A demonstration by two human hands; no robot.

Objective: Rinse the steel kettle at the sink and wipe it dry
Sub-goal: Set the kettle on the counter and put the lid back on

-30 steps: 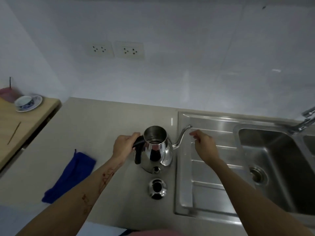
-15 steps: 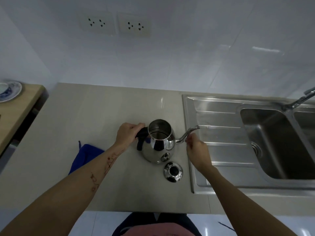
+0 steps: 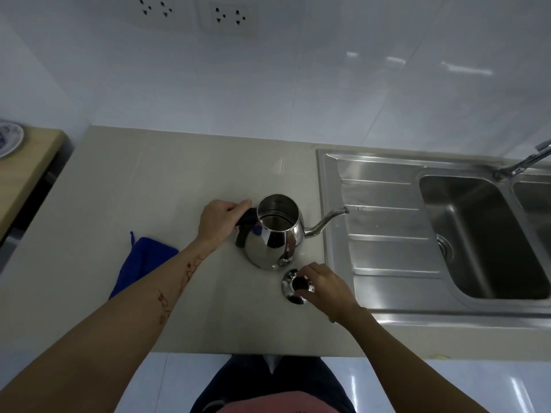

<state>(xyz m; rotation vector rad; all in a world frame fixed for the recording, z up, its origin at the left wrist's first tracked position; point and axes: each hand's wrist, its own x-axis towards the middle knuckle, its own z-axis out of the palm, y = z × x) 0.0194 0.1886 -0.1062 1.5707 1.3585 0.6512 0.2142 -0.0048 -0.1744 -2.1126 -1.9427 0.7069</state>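
Note:
The steel kettle (image 3: 272,242) stands upright and lidless on the beige counter (image 3: 167,186), its thin spout pointing right over the sink's edge. My left hand (image 3: 219,220) grips its black handle. The steel lid (image 3: 293,289) with a black knob lies on the counter just in front of the kettle. My right hand (image 3: 325,284) rests on that lid, fingers curled round the knob. A blue cloth (image 3: 143,257) lies on the counter to the left, partly hidden by my left forearm.
The steel sink (image 3: 483,234) with a ribbed drainboard (image 3: 384,231) is on the right, a tap (image 3: 524,163) above its basin. A wooden surface with a saucer (image 3: 9,138) sits at far left. Two wall sockets (image 3: 228,17) are above the counter.
My right hand left the kettle's spout and came down onto the lid in front of the kettle. The left hand stayed on the handle. The camera tilted downward.

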